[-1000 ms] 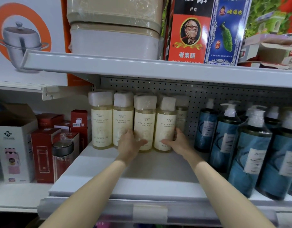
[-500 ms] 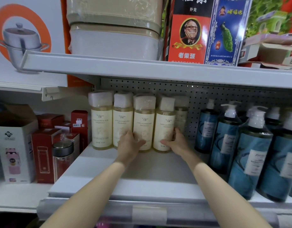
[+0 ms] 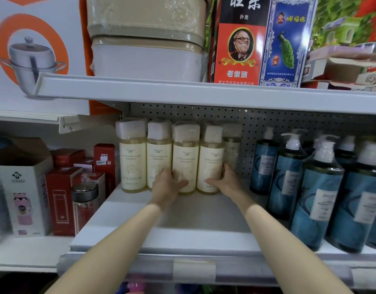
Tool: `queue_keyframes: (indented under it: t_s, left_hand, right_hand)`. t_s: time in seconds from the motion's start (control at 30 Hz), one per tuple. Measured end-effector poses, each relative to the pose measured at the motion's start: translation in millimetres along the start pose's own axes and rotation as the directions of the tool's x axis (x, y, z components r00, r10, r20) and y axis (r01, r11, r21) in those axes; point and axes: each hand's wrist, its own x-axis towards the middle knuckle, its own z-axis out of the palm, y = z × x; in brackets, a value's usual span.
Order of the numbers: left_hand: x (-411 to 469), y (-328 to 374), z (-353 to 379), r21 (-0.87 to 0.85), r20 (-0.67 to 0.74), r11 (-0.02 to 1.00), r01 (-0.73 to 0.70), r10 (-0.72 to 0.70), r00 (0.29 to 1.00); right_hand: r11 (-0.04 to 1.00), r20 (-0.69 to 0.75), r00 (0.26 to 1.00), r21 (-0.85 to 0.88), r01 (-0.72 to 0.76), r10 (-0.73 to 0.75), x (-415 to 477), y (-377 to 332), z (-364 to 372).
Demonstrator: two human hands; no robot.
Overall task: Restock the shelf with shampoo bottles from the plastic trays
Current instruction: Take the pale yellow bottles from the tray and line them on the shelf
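- The row of pale-yellow, clear plastic shampoo bottles [image 3: 133,164], with cream labels and film-wrapped white caps, stands upright at the back of the white metal shelf [image 3: 183,238].
- Your left hand [image 3: 169,183] is curled round the base of the third bottle [image 3: 185,158] in the row. Your right hand [image 3: 226,182] clasps the fourth bottle [image 3: 211,162], fingers on its right side and thumb on its front.
- Behind the row's right end, a fifth bottle [image 3: 231,149] of the same kind is partly hidden.
- Right of the row, a gap apart, dark blue pump bottles [image 3: 316,187] with white pump heads crowd forward to the shelf edge.
- Left of the row, on the adjoining shelf, stand red cartons [image 3: 60,198] and a metal-lidded glass flask [image 3: 84,200].
- Above the row, the upper shelf board [image 3: 204,94] carries stacked beige and white tubs [image 3: 147,58].
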Motion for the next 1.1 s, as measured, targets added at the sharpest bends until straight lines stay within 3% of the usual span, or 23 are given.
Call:
queue_keyframes:
  t_s: [0.2, 0.37, 0.63, 0.87, 1.1]
  left_hand:
    - [-5.5, 5.5, -14.2, -0.078, 0.070, 0.996, -0.042, 0.047, 0.996]
    - [-33.7, 26.7, -26.2, -0.193, 0.081, 0.981, 0.009, 0.007, 0.997]
    - [-134.5, 67.2, -47.8, -0.452, 0.063, 0.891, 0.033, -0.005, 0.998]
    - [-207.7, 78.1, -47.0, -0.476, 0.069, 0.876, 0.078, -0.051, 0.996]
    - [-255.7, 43.5, -46.1, -0.456, 0.113, 0.875, 0.161, -0.122, 0.986]
  right_hand:
    - [0.998, -0.034, 0.998, 0.017, 0.062, -0.061, -15.3, -10.9, -12.9]
    - [0.993, -0.017, 0.994, 0.047, 0.107, -0.106, -44.0, -20.6, -31.5]
    - [0.982, 0.064, 0.994, 0.176, 0.074, -0.086, -115.5, -28.9, -74.4]
    - [0.959, 0.143, 0.981, 0.266, 0.092, -0.134, -179.5, -24.1, -96.6]
    - [0.940, 0.191, 0.978, 0.341, 0.012, -0.082, -220.3, 3.0, -79.3]
